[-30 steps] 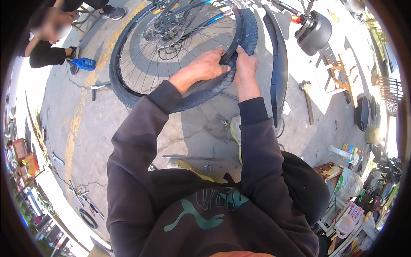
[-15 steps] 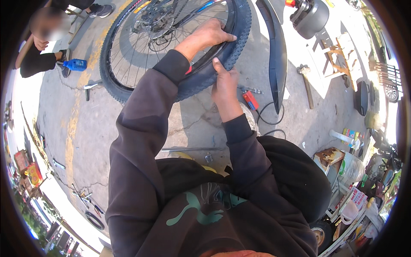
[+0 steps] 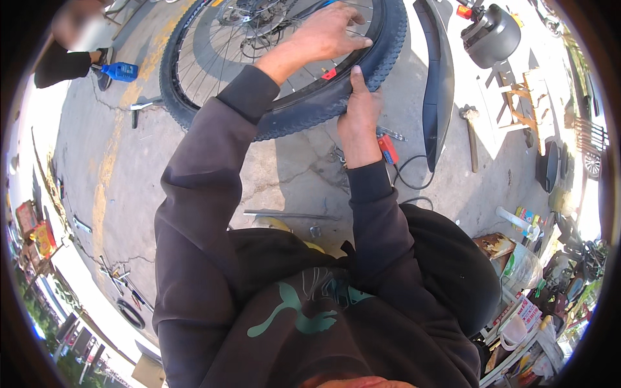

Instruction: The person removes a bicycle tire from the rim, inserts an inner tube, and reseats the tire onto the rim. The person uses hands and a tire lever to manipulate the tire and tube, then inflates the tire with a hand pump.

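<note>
A bicycle wheel with a knobby black tire [image 3: 284,119] and spokes lies in the upper middle, under my hands. My left hand [image 3: 323,35] reaches over the spokes at the rim, thumb and fingers apart and slightly bent. Below it, my right hand [image 3: 359,113] grips the tire, its thumb lying along the sidewall. A small red piece [image 3: 328,73] shows on the inner rim between the hands. Beside my right hand on the ground lie a red tool [image 3: 388,149] with a black hose and a narrow metal piece.
Another person [image 3: 61,68] is at the upper left by a blue bottle [image 3: 121,70]. A curved black mudguard [image 3: 436,97], a hammer [image 3: 472,139] and a black seat [image 3: 491,39] are to the right. Tools [image 3: 119,281] lie lower left; clutter fills the lower right.
My left hand has moved up along the rim, away from my right. My right hand first moved down, then slightly up again. The red piece and red tool have come into sight.
</note>
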The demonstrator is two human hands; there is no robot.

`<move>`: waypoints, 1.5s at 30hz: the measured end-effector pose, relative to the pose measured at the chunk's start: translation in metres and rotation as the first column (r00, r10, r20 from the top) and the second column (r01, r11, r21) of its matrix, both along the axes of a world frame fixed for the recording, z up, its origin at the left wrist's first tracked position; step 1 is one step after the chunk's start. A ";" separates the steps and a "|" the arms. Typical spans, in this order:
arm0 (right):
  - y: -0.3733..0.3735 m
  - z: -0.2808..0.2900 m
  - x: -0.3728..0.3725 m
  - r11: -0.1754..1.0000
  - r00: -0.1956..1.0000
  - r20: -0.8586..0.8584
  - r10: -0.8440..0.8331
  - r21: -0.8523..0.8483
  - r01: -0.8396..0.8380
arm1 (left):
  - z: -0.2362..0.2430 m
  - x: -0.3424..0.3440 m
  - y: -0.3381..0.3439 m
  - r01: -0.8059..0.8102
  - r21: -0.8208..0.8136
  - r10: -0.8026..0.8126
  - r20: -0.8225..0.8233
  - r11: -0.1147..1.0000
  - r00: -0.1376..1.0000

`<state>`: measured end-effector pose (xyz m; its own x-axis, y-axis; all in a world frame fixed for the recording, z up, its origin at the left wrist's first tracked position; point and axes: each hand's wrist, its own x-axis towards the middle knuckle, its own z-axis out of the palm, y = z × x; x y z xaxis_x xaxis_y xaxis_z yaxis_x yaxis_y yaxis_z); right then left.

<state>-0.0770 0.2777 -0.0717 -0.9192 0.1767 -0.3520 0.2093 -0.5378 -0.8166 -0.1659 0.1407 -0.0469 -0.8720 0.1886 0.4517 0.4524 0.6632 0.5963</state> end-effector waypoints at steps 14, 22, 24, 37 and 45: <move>0.041 0.004 -0.075 0.978 0.979 0.115 0.169 0.103 -0.181 | 0.016 0.052 -0.029 0.252 0.048 -0.210 0.714 0.966 0.668; 0.031 0.019 -0.079 0.990 0.982 0.157 0.103 0.079 -0.117 | 0.029 0.050 -0.008 0.191 -0.148 -0.027 0.720 0.970 0.693; 0.022 0.019 -0.079 0.988 0.988 0.140 0.058 0.134 -0.077 | 0.019 0.066 0.005 0.085 -0.227 0.068 0.591 0.970 0.804; 0.018 -0.005 -0.054 0.984 0.990 0.105 0.093 -0.164 -0.075 | -0.007 0.095 0.017 -0.184 -0.067 0.190 0.094 0.981 0.977; 0.012 0.011 -0.059 0.998 0.988 0.151 0.017 -0.066 -0.007 | 0.007 0.169 0.014 -0.149 -0.301 0.173 0.054 0.942 0.983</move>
<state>-0.1358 0.2898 -0.0608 -0.8561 0.1384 -0.4980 0.3349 -0.5854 -0.7384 0.0033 0.1545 -0.0399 -0.9323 0.1569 0.3259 0.2843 0.8747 0.3924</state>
